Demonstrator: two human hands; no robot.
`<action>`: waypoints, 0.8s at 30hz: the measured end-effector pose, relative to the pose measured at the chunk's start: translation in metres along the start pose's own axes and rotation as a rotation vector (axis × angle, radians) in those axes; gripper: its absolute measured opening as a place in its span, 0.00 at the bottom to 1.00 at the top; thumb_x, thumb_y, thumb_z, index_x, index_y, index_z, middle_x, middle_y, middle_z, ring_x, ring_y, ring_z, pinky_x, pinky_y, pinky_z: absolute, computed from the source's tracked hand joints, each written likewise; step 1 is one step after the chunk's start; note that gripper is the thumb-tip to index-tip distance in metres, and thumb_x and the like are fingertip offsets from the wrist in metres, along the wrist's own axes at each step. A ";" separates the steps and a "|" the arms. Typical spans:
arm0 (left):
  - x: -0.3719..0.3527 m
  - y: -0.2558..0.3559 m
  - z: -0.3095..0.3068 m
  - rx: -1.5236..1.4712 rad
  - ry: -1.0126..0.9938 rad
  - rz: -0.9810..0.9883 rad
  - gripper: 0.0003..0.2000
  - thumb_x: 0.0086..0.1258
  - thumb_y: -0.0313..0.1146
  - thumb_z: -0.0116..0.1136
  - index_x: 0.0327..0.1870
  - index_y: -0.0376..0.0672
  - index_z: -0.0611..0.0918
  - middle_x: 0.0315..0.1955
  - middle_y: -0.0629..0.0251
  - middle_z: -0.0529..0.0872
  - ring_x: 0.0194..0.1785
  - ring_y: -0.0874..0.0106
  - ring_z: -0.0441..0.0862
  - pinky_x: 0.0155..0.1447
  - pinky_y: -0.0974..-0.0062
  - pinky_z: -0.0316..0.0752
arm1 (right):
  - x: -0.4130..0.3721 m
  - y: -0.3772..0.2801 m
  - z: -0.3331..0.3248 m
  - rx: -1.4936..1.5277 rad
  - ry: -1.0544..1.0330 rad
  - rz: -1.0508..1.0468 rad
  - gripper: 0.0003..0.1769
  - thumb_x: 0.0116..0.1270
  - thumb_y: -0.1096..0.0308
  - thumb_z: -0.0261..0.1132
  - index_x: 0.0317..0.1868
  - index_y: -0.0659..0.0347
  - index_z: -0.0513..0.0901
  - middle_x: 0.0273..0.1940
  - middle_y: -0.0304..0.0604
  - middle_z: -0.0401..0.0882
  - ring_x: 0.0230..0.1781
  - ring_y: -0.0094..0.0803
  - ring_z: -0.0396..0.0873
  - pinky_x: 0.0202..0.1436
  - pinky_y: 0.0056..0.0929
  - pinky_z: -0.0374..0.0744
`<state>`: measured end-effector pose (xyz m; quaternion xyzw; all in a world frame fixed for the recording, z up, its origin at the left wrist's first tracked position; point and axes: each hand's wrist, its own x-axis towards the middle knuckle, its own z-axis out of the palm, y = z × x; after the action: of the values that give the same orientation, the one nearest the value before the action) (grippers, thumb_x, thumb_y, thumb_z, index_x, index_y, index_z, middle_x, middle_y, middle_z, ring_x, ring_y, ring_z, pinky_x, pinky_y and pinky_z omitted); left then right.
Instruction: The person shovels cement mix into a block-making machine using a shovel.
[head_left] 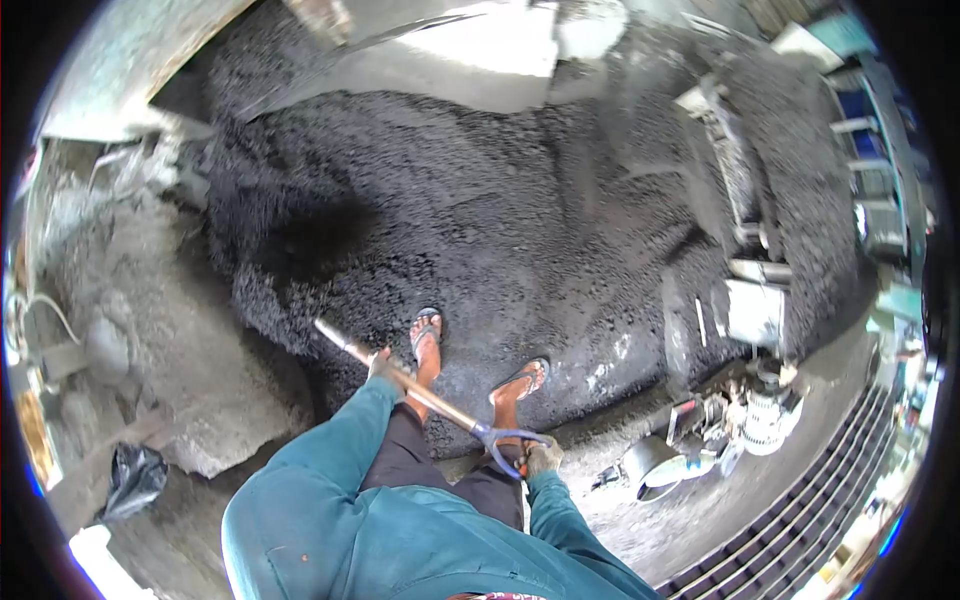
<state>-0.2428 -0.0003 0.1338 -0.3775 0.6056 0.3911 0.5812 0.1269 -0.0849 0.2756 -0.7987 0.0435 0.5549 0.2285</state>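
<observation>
A shovel (450, 411) with a wooden shaft slants across my legs. My left hand (382, 364) is wrapped round the shaft near its metal socket. At the other end, my right hand (543, 458) is closed on the blue D-shaped handle (497, 436). The shovel's blade is not visible; the metal end meets the dark heap at the left. Wet-looking dark granular material (470, 220) covers the ground ahead of my feet, with a darker hollow (320, 235) beyond the shovel's end.
A rough concrete block (190, 340) stands at my left, with a black plastic bag (135, 478) near it. To the right are a metal pot (652, 465), a white container (764, 420) and a slatted rack (800, 520). A pale sheet (470, 60) lies on the far heap.
</observation>
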 end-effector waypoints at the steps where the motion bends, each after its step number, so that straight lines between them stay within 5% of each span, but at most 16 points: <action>1: -0.010 -0.015 -0.003 0.032 0.053 -0.006 0.20 0.72 0.53 0.53 0.21 0.53 0.69 0.16 0.70 0.68 0.22 0.64 0.69 0.35 0.53 0.71 | 0.008 0.028 -0.026 0.014 -0.011 -0.013 0.03 0.66 0.78 0.63 0.40 0.65 0.79 0.23 0.43 0.77 0.14 0.30 0.74 0.14 0.33 0.73; 3: -0.034 -0.041 -0.004 0.066 0.090 -0.026 0.20 0.71 0.53 0.53 0.21 0.54 0.69 0.16 0.72 0.68 0.22 0.64 0.69 0.38 0.53 0.71 | 0.046 0.092 -0.079 0.035 -0.038 -0.047 0.04 0.65 0.79 0.62 0.40 0.64 0.79 0.23 0.43 0.76 0.14 0.31 0.73 0.14 0.35 0.72; 6: -0.058 -0.081 -0.001 0.125 0.102 -0.076 0.18 0.71 0.51 0.52 0.22 0.55 0.69 0.17 0.74 0.68 0.22 0.66 0.68 0.39 0.53 0.71 | 0.017 0.102 -0.132 0.327 -0.036 0.294 0.07 0.61 0.81 0.62 0.39 0.64 0.79 0.22 0.43 0.73 0.13 0.36 0.70 0.14 0.40 0.69; 11: -0.137 -0.156 0.052 0.340 0.100 0.068 0.13 0.70 0.48 0.54 0.30 0.54 0.70 0.18 0.70 0.69 0.23 0.63 0.68 0.38 0.51 0.69 | -0.076 0.105 -0.186 0.491 0.019 0.142 0.05 0.59 0.76 0.62 0.38 0.63 0.79 0.22 0.45 0.71 0.14 0.41 0.69 0.17 0.45 0.68; 16: -0.230 -0.231 0.151 0.567 -0.238 0.074 0.14 0.69 0.46 0.59 0.31 0.51 0.69 0.19 0.68 0.68 0.22 0.62 0.67 0.34 0.53 0.68 | -0.090 0.153 -0.209 0.871 0.130 0.073 0.03 0.62 0.69 0.60 0.34 0.59 0.78 0.21 0.44 0.72 0.16 0.44 0.69 0.20 0.47 0.69; 19: -0.303 -0.284 0.232 0.724 -0.680 -0.043 0.16 0.70 0.50 0.60 0.31 0.51 0.71 0.18 0.69 0.68 0.23 0.65 0.68 0.34 0.56 0.69 | -0.062 0.161 -0.216 1.235 0.210 -0.134 0.07 0.67 0.65 0.59 0.31 0.54 0.76 0.22 0.42 0.73 0.16 0.41 0.70 0.19 0.43 0.69; 22: -0.401 -0.349 0.315 0.852 -1.037 -0.079 0.17 0.71 0.51 0.60 0.28 0.53 0.71 0.18 0.70 0.69 0.21 0.67 0.69 0.37 0.55 0.73 | -0.121 0.061 -0.239 1.168 0.476 -0.523 0.14 0.64 0.54 0.69 0.33 0.55 0.79 0.25 0.39 0.76 0.23 0.34 0.76 0.24 0.37 0.74; 24: -0.456 -0.392 0.363 0.901 -1.164 -0.221 0.15 0.70 0.51 0.62 0.36 0.50 0.75 0.20 0.72 0.70 0.24 0.69 0.69 0.42 0.56 0.72 | -0.158 0.015 -0.258 1.036 0.698 -0.854 0.19 0.63 0.48 0.72 0.35 0.55 0.80 0.27 0.38 0.78 0.26 0.31 0.78 0.28 0.36 0.76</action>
<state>0.2806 0.1719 0.5693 0.1070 0.2601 0.1810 0.9424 0.2855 -0.2342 0.4861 -0.6658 0.0554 0.0417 0.7429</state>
